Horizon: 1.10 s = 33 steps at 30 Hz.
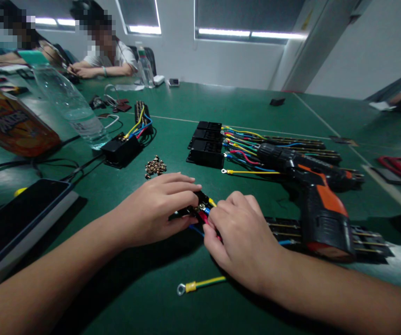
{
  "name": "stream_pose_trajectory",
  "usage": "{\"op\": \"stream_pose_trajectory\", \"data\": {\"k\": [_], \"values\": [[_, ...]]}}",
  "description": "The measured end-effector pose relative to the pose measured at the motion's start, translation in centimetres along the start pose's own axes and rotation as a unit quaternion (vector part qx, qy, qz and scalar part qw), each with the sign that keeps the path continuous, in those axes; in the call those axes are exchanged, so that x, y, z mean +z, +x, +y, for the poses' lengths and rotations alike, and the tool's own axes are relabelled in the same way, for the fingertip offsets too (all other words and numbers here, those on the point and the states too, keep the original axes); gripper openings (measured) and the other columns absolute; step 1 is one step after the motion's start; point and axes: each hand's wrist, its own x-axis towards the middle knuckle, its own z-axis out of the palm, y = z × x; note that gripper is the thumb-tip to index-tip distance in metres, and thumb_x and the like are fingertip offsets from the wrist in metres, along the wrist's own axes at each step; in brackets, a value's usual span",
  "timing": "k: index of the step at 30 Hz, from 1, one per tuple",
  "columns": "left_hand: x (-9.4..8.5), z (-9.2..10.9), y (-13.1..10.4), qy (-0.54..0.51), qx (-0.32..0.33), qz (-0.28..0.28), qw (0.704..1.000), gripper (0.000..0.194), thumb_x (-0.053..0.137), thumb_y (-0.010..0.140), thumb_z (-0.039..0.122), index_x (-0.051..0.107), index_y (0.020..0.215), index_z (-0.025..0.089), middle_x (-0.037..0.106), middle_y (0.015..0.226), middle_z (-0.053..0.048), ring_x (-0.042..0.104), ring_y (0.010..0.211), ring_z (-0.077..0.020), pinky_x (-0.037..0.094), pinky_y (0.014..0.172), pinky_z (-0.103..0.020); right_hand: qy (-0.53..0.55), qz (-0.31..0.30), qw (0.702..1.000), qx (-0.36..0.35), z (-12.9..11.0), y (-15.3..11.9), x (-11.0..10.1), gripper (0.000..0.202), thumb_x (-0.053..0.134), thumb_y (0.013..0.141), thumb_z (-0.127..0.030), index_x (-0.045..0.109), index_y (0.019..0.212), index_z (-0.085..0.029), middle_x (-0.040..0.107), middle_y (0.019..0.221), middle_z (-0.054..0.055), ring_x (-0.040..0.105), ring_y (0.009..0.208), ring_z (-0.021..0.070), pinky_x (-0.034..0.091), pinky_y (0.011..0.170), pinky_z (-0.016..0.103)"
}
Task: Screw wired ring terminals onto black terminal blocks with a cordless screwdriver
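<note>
My left hand [165, 204] is closed over a small black plastic box [204, 196], covering most of it. Red, blue and yellow wires come out of the box's right end, where a screw or metal terminal shows. The fingers of my right hand [240, 232] are pinched on these wires, close to the red wire [203, 217]; the fingertips are partly hidden. Beyond that hand lies a long black strip with brass-coloured bars [370, 239]. A yellow-green wire with a ring terminal [181, 289] sticks out from under my right forearm.
A cordless drill [321, 200] lies across the strips at right. Similar black boxes [205, 153] with wires sit behind it. Small screws [156, 166] are heaped beyond my left hand. Bottles [74, 107] and a phone-like device [22, 223] stand at left. Two people sit across the table.
</note>
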Motion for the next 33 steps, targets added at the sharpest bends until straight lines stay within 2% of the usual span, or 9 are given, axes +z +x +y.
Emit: {"op": "stream_pose_trajectory", "data": {"k": [9, 15, 21, 33], "values": [[0.26, 0.06, -0.08, 0.019, 0.004, 0.004, 1.0, 0.013, 0.062, 0.093, 0.027, 0.062, 0.105, 0.021, 0.068, 0.129, -0.009, 0.062, 0.125, -0.0245, 0.049, 0.111, -0.047, -0.036, -0.002, 0.999, 0.002, -0.01, 0.09, 0.1, 0.023, 0.05, 0.092, -0.027, 0.063, 0.075, -0.019, 0.066, 0.079, 0.006, 0.047, 0.085, 0.0248, 0.024, 0.074, 0.042], [0.49, 0.21, 0.02, -0.009, 0.003, 0.025, 1.0, 0.011, 0.062, 0.093, 0.021, 0.064, 0.103, 0.019, 0.071, 0.117, -0.007, 0.062, 0.123, -0.0229, 0.048, 0.111, -0.044, -0.04, -0.011, 0.999, 0.001, -0.05, 0.08, -0.09, 0.023, 0.05, 0.092, -0.026, 0.064, 0.075, -0.019, 0.067, 0.079, 0.006, 0.048, 0.085, 0.0253, 0.025, 0.076, 0.043], [0.43, 0.38, 0.32, -0.032, 0.004, 0.049, 0.998, 0.01, 0.063, 0.091, 0.017, 0.066, 0.1, 0.018, 0.072, 0.108, -0.007, 0.064, 0.117, -0.0215, 0.053, 0.106, -0.038, -0.047, -0.01, 0.999, -0.002, 0.0, 0.11, -0.01, 0.022, 0.051, 0.092, -0.026, 0.065, 0.076, -0.019, 0.067, 0.08, 0.007, 0.048, 0.085, 0.0257, 0.025, 0.075, 0.044], [0.75, 0.52, 0.11, -0.012, -0.01, 0.058, 0.998, 0.008, 0.064, 0.09, 0.017, 0.069, 0.096, 0.019, 0.066, 0.109, -0.008, 0.062, 0.113, -0.0237, 0.055, 0.095, -0.038, -0.058, -0.007, 0.998, -0.012, 0.09, 0.19, 0.12, 0.021, 0.053, 0.091, -0.026, 0.065, 0.076, -0.019, 0.067, 0.078, 0.007, 0.047, 0.085, 0.0262, 0.025, 0.074, 0.044]]}}
